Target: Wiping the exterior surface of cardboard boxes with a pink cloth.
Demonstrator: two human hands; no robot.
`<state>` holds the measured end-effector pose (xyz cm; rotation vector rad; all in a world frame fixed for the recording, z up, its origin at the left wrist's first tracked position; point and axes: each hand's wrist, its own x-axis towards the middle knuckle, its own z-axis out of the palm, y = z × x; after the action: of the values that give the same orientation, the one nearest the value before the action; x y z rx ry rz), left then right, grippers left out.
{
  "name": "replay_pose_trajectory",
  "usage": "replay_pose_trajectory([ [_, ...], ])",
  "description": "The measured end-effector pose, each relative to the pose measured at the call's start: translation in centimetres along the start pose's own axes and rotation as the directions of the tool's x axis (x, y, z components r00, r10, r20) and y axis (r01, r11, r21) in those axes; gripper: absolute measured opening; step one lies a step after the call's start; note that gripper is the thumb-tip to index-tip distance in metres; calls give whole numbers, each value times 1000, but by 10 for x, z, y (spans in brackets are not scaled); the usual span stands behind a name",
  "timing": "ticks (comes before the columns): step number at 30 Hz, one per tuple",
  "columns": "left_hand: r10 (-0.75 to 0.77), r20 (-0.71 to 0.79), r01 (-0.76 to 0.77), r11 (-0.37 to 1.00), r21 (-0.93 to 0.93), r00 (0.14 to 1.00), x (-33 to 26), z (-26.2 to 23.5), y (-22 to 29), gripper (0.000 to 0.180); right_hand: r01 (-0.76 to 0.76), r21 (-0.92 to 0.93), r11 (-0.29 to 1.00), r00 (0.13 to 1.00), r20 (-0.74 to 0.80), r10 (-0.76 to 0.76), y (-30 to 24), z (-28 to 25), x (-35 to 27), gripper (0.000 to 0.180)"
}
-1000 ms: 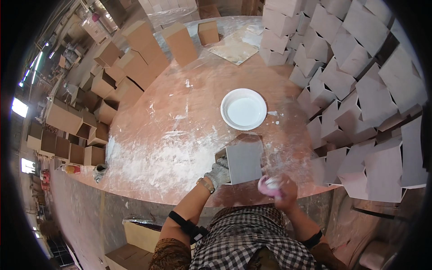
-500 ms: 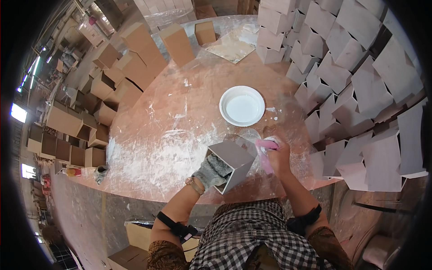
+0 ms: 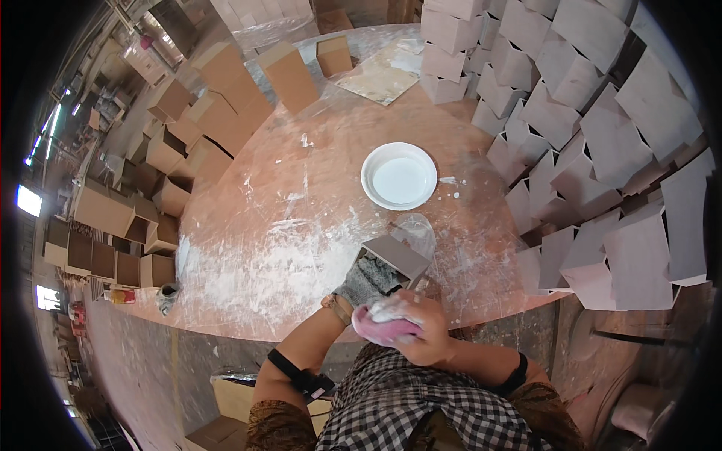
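A grey knitted glove covers my left hand (image 3: 366, 283), which reaches into the open end of a grey-white coated box (image 3: 396, 254) and holds it tilted near the table's front edge. The fingertips are hidden inside the box. My bare right hand (image 3: 430, 328) is closed around a pink cloth (image 3: 382, 325) smeared with white. It is in front of the box, just right of my left wrist, and covers the box's near side. Beyond the box stands a round white bowl (image 3: 398, 177) with white liquid in it. A clear, round, flat piece (image 3: 414, 231) lies between bowl and box.
The round-edged wooden table (image 3: 256, 180) is streaked with white. Plain brown boxes (image 3: 226, 86) stand along its left and far edge. White-coated boxes (image 3: 583, 113) are stacked high at the right. A stained board (image 3: 380, 75) lies at the back; a grey glove (image 3: 167, 298) sits at the left edge.
My right hand has swung left and toward me with the pink cloth, from beside the box to in front of it. The box has shifted slightly right and turned.
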<state>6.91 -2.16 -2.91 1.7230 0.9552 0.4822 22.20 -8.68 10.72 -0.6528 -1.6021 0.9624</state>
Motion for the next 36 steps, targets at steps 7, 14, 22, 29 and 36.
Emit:
replay_pose_trajectory([
  [7,36,132,-133,479,868,991,-27,-26,30,46,-341,429,837,658,-526,538,10,-88,-27,19],
  [14,53,76,-92,547,832,996,-39,-26,12,46,-275,816,508,446,-360,820,46,-99,-54,32],
  [22,33,-73,-15,973,230,997,-36,-20,-20,46,-138,937,322,486,-219,846,60,-89,-54,38],
  [29,-21,29,2,842,539,999,-42,-18,-13,46,-218,921,323,532,-166,831,73,-82,-69,45],
  [36,-16,87,-54,669,741,996,-58,-14,-9,45,-248,882,401,576,-199,793,72,-77,-68,44],
])
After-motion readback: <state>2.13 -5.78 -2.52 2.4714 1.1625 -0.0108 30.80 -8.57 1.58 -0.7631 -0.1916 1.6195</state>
